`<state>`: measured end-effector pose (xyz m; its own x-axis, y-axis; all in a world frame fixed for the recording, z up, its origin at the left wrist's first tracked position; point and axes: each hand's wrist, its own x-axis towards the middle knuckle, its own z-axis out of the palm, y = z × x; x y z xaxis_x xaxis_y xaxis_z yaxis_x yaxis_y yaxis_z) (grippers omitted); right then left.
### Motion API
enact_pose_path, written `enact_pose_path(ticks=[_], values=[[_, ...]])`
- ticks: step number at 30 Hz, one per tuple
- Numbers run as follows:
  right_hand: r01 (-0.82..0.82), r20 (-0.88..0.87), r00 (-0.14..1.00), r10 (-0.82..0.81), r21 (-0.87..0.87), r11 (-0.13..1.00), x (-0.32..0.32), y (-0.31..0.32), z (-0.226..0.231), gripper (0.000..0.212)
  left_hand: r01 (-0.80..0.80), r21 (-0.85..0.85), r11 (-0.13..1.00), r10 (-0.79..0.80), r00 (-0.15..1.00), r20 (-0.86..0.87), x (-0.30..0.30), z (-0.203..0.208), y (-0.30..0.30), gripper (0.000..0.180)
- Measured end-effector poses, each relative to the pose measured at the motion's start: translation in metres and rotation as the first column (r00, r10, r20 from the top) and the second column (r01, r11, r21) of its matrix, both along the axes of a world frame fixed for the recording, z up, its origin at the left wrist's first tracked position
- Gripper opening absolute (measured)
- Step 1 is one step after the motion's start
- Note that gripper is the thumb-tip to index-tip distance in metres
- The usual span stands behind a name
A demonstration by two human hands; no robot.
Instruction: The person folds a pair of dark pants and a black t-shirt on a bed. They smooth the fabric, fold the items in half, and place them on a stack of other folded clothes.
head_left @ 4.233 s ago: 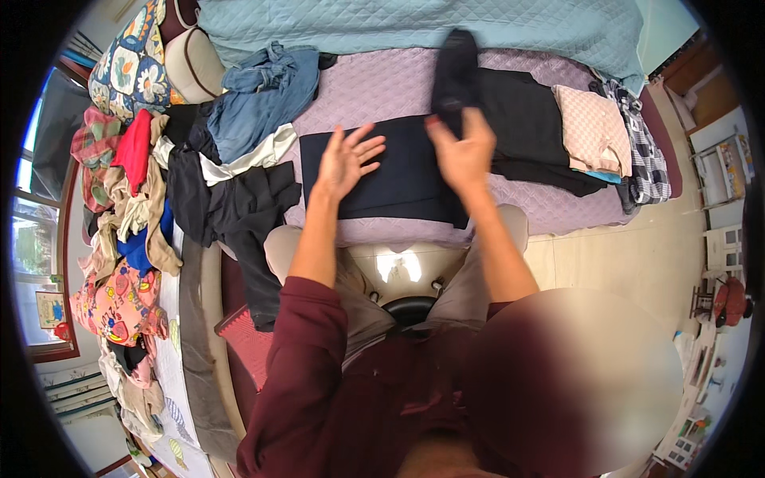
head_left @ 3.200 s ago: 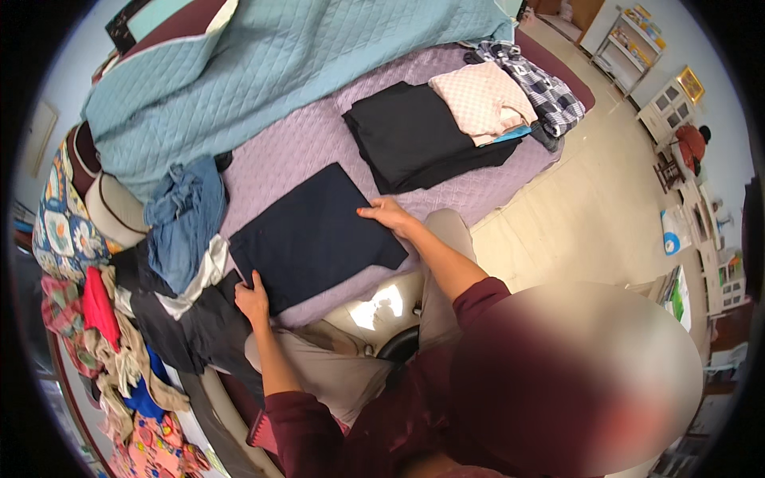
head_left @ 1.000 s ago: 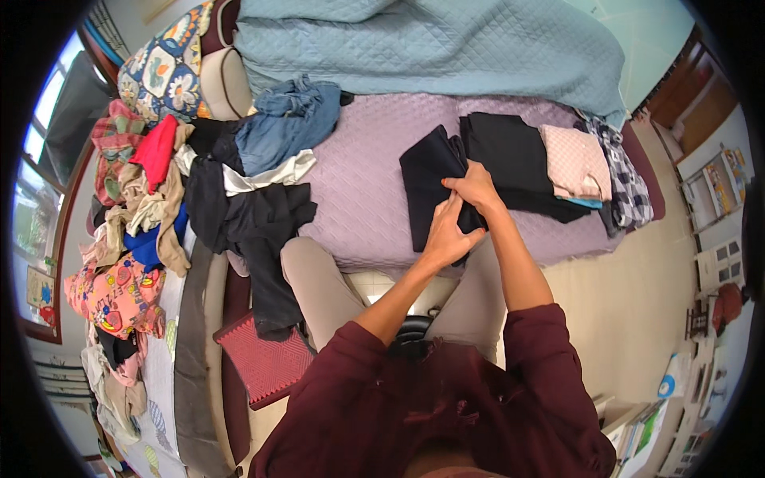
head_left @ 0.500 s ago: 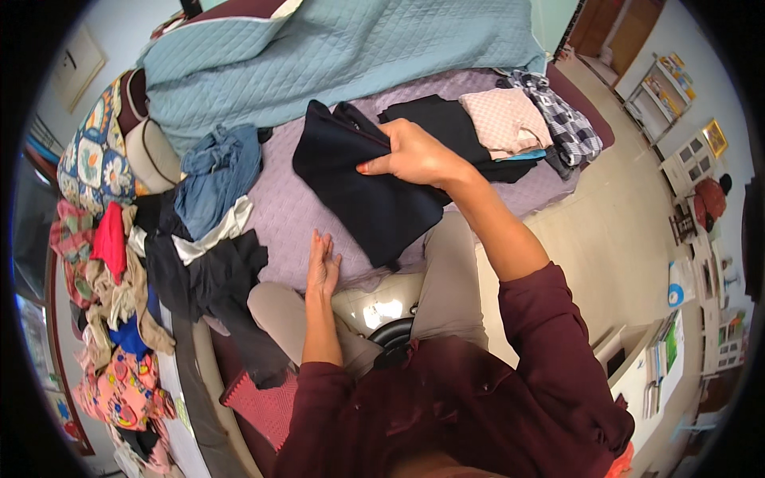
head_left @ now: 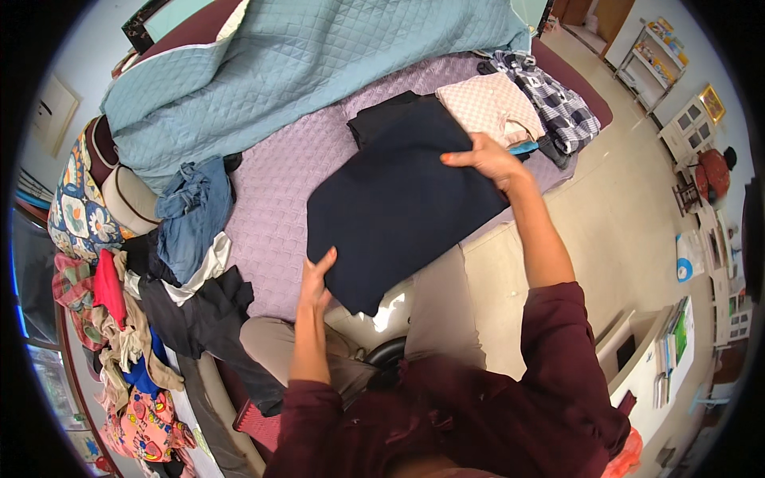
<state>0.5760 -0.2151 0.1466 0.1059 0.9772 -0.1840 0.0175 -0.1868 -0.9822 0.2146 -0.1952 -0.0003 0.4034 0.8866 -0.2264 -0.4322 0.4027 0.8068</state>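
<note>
A dark navy piece of clothing [head_left: 398, 211] is stretched out between my hands above my lap and the front of the bed. At its lower left edge, my left hand [head_left: 314, 283] pinches the cloth, thumb on top. My right hand [head_left: 492, 163] grips the upper right edge, its thumb lying over the fabric and its other fingers partly hidden. Just behind the garment lie a folded black cloth [head_left: 384, 118], partly covered by it, and a folded pink checked cloth [head_left: 488, 103]. To the right of these rests a black-and-white plaid garment [head_left: 550, 103].
A lilac quilted cover [head_left: 267, 183] spreads over the bed, with a blue quilt [head_left: 271, 92] bunched at the back. Blue denim clothing [head_left: 191, 215] and dark trousers [head_left: 195, 311] lie to the left. Farther left is a heap of mixed clothes [head_left: 143, 414]. An open drawer [head_left: 629, 342] stands at right.
My right hand has moved right, spreading the navy garment, which was bunched and folded before. My left hand, free and open earlier, now holds its lower left edge.
</note>
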Motion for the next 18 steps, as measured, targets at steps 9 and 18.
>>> enact_pose_path(ticks=[9,18], values=[[0.223,-0.162,0.968,-0.194,0.185,0.957,0.139,0.070,0.012,0.056,0.160,0.292,0.943,-0.126,0.983,-0.133,0.130,0.090,0.166,0.055],[0.401,0.657,0.632,-0.412,0.178,0.899,0.192,0.146,-0.156,0.053,0.123,0.231,0.965,-0.023,0.919,-0.394,0.187,-0.051,0.209,0.072]])
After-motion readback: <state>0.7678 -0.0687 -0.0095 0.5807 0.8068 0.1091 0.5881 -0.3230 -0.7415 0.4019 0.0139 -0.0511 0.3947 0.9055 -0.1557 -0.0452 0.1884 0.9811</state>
